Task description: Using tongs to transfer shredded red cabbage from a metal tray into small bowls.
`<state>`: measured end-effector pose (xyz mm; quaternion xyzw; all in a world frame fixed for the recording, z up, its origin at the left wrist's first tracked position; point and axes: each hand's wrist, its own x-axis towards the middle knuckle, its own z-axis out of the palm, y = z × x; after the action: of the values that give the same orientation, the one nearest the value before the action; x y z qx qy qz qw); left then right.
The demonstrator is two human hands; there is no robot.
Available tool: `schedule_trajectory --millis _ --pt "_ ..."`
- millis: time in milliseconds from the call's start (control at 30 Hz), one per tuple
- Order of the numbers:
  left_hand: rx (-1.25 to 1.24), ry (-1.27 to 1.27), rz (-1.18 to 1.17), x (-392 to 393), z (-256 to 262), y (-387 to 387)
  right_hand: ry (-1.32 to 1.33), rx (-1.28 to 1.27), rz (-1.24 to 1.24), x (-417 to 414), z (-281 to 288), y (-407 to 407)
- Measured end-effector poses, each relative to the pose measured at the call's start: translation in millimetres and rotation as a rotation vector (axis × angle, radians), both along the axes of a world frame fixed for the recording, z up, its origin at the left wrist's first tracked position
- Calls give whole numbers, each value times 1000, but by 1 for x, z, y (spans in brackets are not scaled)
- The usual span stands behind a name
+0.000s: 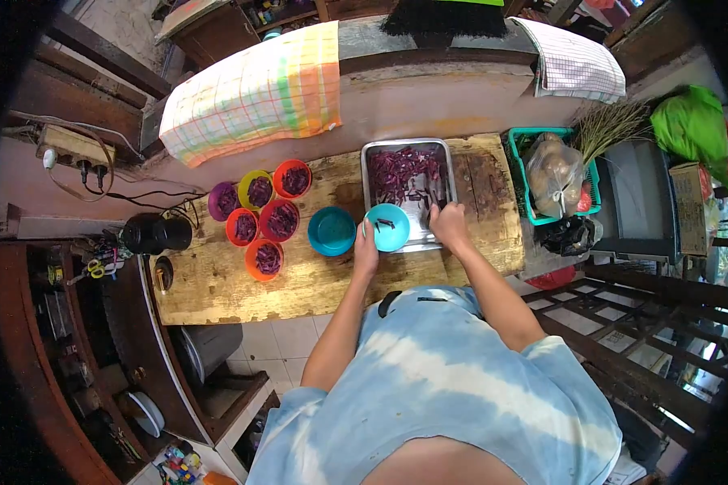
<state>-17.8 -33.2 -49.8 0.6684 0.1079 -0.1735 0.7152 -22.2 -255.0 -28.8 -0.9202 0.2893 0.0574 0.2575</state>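
Note:
My left hand [366, 247] grips the rim of a light turquoise plastic bowl [397, 239] with a few dark purple strips in it. The bowl is held over the front left corner of a rectangular metal tray [364, 176]. Shredded purple vegetable [403, 167], which looks like red cabbage, covers mostly the tray's far part. My right hand [449, 224], at the tray's right front side, is closed around a slim utensil [432, 199], apparently tongs, that reaches into the tray. Just left of my left hand stands a darker teal bowl [331, 247] with no shreds visible inside.
On the left of the wooden table [206, 303], several colored cups, among them an orange cup [255, 271], hold purple shreds. A teal basket [514, 182] with a bagged load stands right. A black container [158, 233] and a power strip [67, 145] are at far left.

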Motion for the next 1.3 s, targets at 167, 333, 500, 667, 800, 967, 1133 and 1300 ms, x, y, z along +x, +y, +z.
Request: schedule_trajectory --millis 167,333,500,667,800,967,1133,1300 --pt "19 6 9 -2 5 -3 -3 -13 -38 8 -2 6" --pt "29 17 20 -3 10 -3 -67 -17 -9 4 -11 4" --pt "76 23 20 -3 13 -4 -168 -25 64 -5 -13 2" --pt "63 24 38 -2 12 -1 -57 71 123 -8 7 6" --pt "35 -15 33 -2 14 -2 -59 151 159 -12 20 1" --pt "82 9 38 -1 20 -3 -45 201 143 -13 28 -1" --pt "120 29 34 -1 15 -6 -28 281 117 -17 30 -8" --pt "85 26 39 -1 8 -4 -74 339 81 -22 38 -14"
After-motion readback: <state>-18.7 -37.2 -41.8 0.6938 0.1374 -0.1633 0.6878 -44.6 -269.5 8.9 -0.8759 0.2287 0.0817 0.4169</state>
